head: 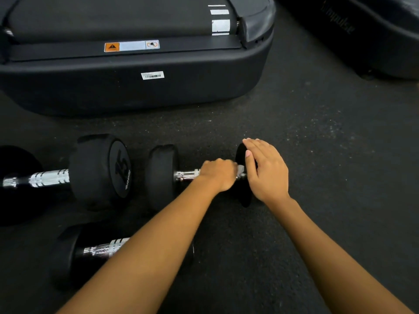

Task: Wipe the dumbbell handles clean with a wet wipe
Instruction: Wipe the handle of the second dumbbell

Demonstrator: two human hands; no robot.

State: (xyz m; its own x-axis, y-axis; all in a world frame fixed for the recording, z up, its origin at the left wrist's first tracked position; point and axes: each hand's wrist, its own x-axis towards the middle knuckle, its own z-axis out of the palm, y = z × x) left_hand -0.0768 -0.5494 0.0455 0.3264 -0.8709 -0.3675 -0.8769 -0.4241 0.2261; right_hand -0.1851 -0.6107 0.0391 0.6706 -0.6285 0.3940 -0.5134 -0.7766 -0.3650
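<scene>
Nearest me on the left, the near dumbbell [68,254] lies on the floor [317,155], its bar partly hidden behind my left forearm; whether it has been cleaned I cannot tell. Just beyond, the middle dumbbell [162,175] is the one in hand; my left grip [218,174] is clenched round its handle [186,175] with the wet wipe [240,169] inside, a white corner showing at the right end; my right grip [266,171] lies flat and relaxed on the right-hand weight, steadying it. I judge this the wiping step, at the bar's right end; the next move calls for sliding the wipe left along the bare chrome while twisting. Left of it sits the big dumbbell [99,171]; farthest, a treadmill [136,87].
</scene>
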